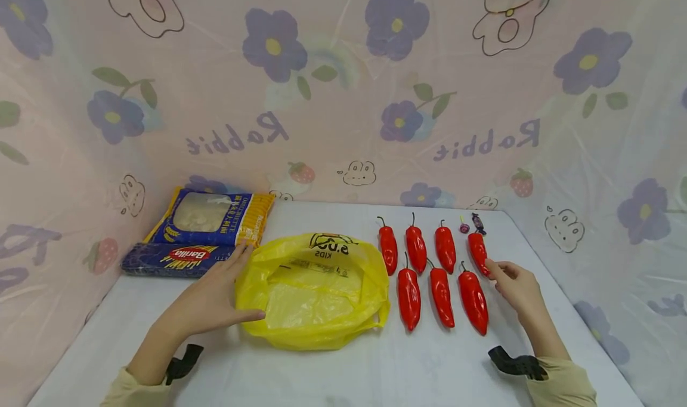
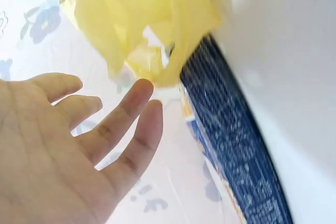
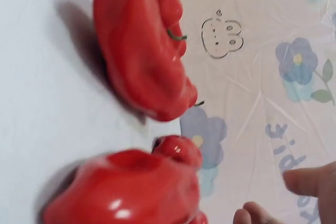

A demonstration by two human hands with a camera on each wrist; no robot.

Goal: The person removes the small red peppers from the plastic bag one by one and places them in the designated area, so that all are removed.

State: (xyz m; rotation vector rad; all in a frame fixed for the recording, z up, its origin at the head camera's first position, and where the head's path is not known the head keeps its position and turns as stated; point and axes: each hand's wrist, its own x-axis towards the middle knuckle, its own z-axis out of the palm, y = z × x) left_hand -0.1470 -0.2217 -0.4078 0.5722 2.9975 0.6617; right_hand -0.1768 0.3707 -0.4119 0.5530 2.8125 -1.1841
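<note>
My left hand (image 1: 209, 302) is spread at the left side of a yellow plastic bag (image 1: 252, 323), whose wide mouth faces up. In the left wrist view the fingers of that hand (image 2: 79, 150) are extended, with nothing gripped. My right hand (image 1: 517, 287) is at the lower end of a red chili pepper (image 1: 476, 253) in the back row's right corner; whether it touches is unclear. The right wrist view shows a gap between thumb and fingers (image 3: 304, 181). Several other red peppers (image 1: 409, 299) lie in two rows right of the bag.
A blue Barilla pasta packet (image 1: 161, 261) and a blue-and-yellow orecchiette bag (image 1: 220, 219) lie at the back left. Behind the right pepper are a small round lollipop (image 1: 464, 228) and a dark wrapped candy (image 1: 477, 223). A patterned curtain (image 1: 333, 96) encloses the white table (image 1: 343, 377).
</note>
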